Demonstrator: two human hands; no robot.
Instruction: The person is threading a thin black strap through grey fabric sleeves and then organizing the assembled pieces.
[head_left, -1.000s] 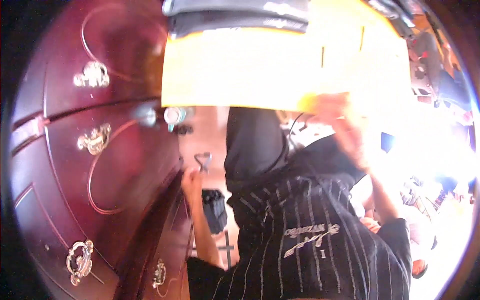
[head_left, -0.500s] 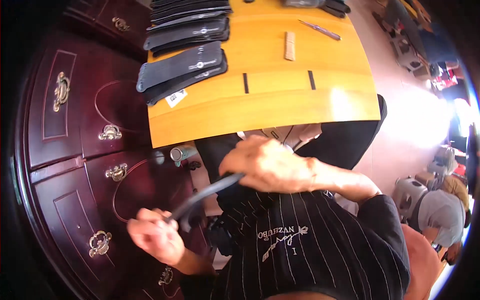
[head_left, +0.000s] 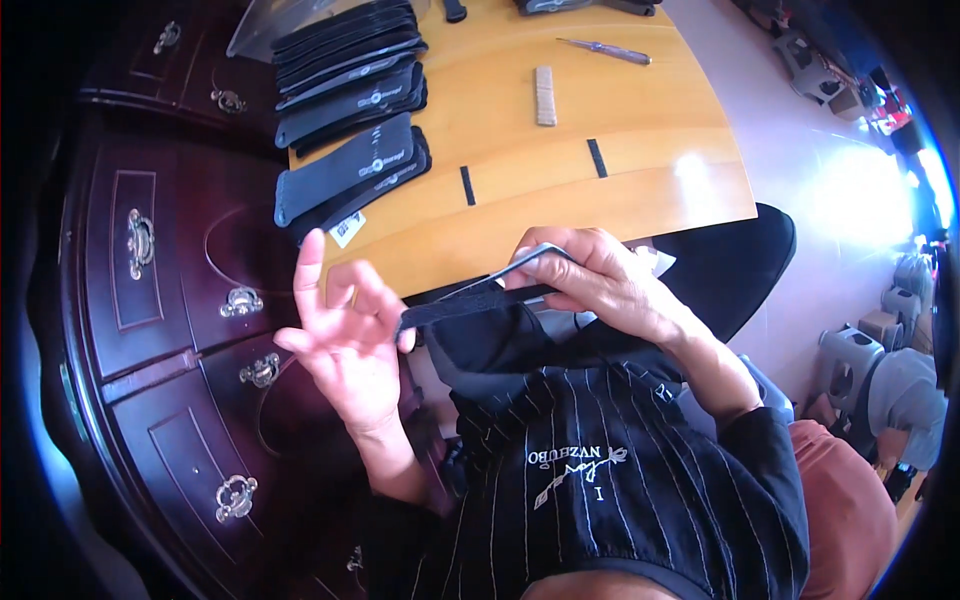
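Strip [head_left: 455, 308]: black, narrow, flexible; surface looks fuzzy. Located between both hands, just beyond the table's near edge. Toward the right it runs into a fold with a thin, pale grey-blue edge.

Right hand [head_left: 615, 290]: closed in a pinch, thumb and fingers on the folded part. Left hand [head_left: 350, 350]: palm showing, fingers spread and partly bent; strip end meets the outer fingers. Cannot tell whether they grip it.

Hidden: fold interior, behind right fingers. Cut off: items at the table's far edge.

Table [head_left: 670, 130]: smooth, yellow-brown, glossy, with 2 short black strips [head_left: 597, 158], 1 ribbed beige bar [head_left: 544, 97] and overlapping flat grey-black bands [head_left: 345, 170].
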